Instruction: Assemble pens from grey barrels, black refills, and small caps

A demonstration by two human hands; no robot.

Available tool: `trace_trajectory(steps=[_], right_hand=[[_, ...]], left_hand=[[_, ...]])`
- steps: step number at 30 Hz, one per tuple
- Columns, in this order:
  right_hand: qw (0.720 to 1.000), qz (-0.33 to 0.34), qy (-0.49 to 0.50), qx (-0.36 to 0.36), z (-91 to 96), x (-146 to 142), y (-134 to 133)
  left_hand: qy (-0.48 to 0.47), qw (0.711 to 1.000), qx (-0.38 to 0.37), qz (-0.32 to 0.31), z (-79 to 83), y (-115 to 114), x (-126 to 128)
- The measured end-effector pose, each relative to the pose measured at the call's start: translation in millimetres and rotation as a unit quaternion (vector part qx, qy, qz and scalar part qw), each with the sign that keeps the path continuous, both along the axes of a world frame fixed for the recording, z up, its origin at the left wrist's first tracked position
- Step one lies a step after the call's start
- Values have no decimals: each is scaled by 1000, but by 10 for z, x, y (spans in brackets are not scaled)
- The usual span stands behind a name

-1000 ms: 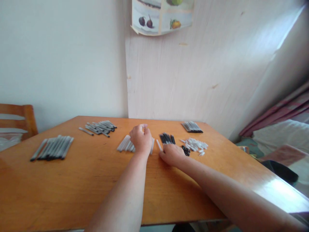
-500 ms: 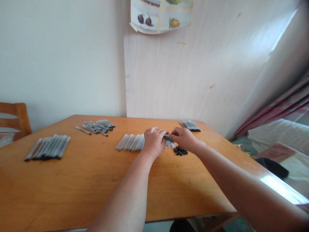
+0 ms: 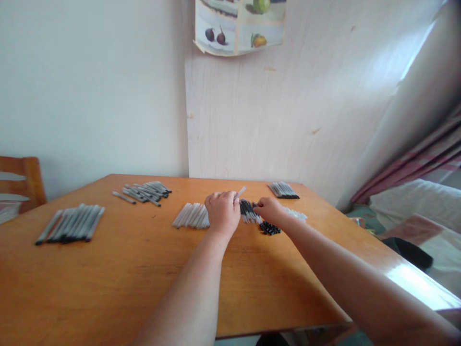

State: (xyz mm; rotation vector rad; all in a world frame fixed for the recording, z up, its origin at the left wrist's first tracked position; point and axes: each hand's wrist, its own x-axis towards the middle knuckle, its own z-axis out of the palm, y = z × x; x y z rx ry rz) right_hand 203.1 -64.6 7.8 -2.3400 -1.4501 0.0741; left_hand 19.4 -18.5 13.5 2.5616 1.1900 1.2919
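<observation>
My left hand [image 3: 223, 211] is closed around a translucent pen tube [image 3: 241, 192], whose end sticks out past the thumb toward the upper right. My right hand [image 3: 271, 210] has its fingers pinched together beside a row of black-and-clear pen refills [image 3: 248, 210]; what is between the fingertips is too small to make out. Just below the right hand lies a heap of small black caps [image 3: 270, 228]. To the left of my left hand lies a row of whitish pen tubes [image 3: 191, 215], partly covered by that hand. Small clear pieces [image 3: 296, 214] show behind the right wrist.
On the wooden table [image 3: 144, 278], pens with black ends lie in a bundle [image 3: 74, 223] at left, a loose pile [image 3: 147, 191] at back left and a row [image 3: 284, 190] at back right. A wooden chair [image 3: 34, 180] stands beyond the left edge.
My left hand has moved slightly left, away from the right hand, and now shows a tube end sticking out. The black-and-clear refills between the hands are more exposed.
</observation>
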Motion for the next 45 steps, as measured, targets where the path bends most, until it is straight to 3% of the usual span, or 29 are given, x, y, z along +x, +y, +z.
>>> trace_trajectory(steps=[9, 19, 26, 31, 36, 40, 45], right_hand=[[993, -12, -50, -105, -34, -131, 147], [994, -20, -55, -87, -89, -94, 190], [995, -29, -55, -78, -19, -129, 172], [999, -23, -41, -3, 79, -18, 23], [987, -7, 56, 151, 132, 164, -232], [949, -13, 157, 273, 155, 242, -422], [880, 21, 346, 324, 169, 197, -600]], left_hand=[[6, 1000, -25, 3, 24, -24, -7], [4, 1000, -22, 7, 39, -44, -11], [3, 1000, -15, 4, 33, -43, -16], [8, 1000, -18, -3, 21, -42, -7], [25, 1000, -14, -7, 14, -49, 6], [36, 999, -19, -18, 4, -60, 21], [49, 998, -21, -20, -9, -83, 54]])
